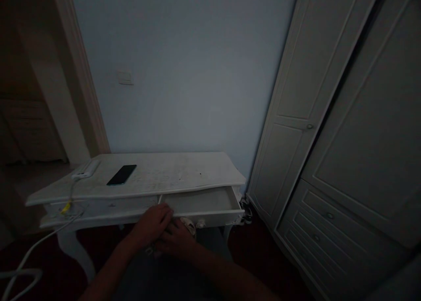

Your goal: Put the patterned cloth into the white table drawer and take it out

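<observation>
A white drawer (204,202) is pulled out from the right part of the white desk, and its pale bottom shows. My left hand (156,222) lies at the left front corner of this drawer, fingers bent downward. Just beside it, my right hand (177,239) has curled fingers in front of the drawer face. The hands touch each other, and whatever is between them is hidden. A small pale round object (188,225) shows at the right hand's upper edge, its kind unclear in the dim light. To its right is a decorative drawer knob (200,223).
On the desk top (174,171) lie a dark phone (122,175) and a white power strip (86,169) with a cable. The cable (36,244) hangs down at the left. Shoes (247,213) stand beside the desk, near a tall wardrobe (296,116). A wall switch (125,77) is behind.
</observation>
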Motion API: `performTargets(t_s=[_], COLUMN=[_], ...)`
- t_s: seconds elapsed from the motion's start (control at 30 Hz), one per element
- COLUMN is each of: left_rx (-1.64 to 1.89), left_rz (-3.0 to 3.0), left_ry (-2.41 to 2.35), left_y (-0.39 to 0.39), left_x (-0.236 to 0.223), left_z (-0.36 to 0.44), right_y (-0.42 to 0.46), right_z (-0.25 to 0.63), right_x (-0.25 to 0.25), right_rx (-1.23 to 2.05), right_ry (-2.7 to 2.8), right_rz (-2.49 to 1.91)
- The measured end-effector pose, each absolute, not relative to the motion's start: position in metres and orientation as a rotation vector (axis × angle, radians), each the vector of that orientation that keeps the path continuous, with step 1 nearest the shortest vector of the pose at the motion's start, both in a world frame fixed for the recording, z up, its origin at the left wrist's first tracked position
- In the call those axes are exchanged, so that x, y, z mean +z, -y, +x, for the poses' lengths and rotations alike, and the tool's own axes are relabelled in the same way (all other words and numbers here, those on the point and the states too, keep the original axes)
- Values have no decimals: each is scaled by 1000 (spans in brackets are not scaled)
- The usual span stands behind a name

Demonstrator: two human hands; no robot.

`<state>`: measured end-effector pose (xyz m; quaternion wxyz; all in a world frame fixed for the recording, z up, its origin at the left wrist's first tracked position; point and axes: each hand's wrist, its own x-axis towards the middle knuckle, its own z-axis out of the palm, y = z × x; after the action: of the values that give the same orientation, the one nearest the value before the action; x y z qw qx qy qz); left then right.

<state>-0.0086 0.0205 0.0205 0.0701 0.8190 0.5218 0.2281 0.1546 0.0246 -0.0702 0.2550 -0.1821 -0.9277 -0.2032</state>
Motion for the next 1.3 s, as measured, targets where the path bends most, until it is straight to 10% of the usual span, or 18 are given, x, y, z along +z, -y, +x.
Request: performTargets(t_s=[1.3], left_rx=[218], left_rz=[2571], left_ry=[-1651], left_y=[-25], left_x=[23], left_z=[15], right_y=[-30], right_z=[228], right_x=[-128], right_rx=[-639], right_ry=[2538], right_rz=[-413])
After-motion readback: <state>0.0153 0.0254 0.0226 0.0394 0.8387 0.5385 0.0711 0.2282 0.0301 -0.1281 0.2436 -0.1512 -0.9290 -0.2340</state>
